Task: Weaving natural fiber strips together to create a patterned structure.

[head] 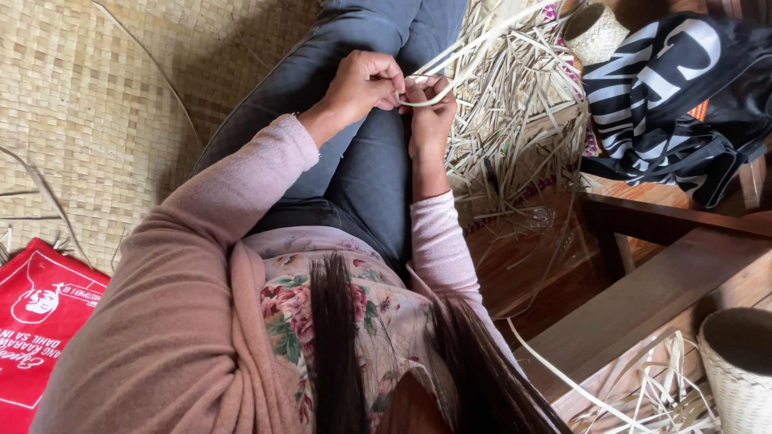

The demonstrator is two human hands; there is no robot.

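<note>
**Pale strip pinched between both hands over the lap**

Strip (426, 98) of pale dried leaf, narrow and flat, bends in a shallow curve between the two hands, which meet above the person's lap. The left hand (363, 84) is closed, fingers curled and thumb pressed down on one end of the strip. The right hand (430, 112) is closed too, gripping the other end just beside the left; the two hands touch or nearly touch at the fingertips. From the right hand several longer strips run up and away toward the top of the view, though whether they all pass through the grip is hard to tell from this angle.

The person sits with legs in dark grey trousers (366, 173), wearing a pink long-sleeved cardigan (177, 273) over a floral top (293, 313). Just beside the right hand lies a loose pile of cut strips (519, 120), spread across a wooden floor (523, 265). On the left side a woven mat (88, 104) covers the ground, with a red printed bag (36, 321) at its lower edge. A black and white bag (675, 88) rests at the upper right, a small woven basket (595, 32) near it, and another pale woven basket (740, 370) stands at the lower right.
</note>
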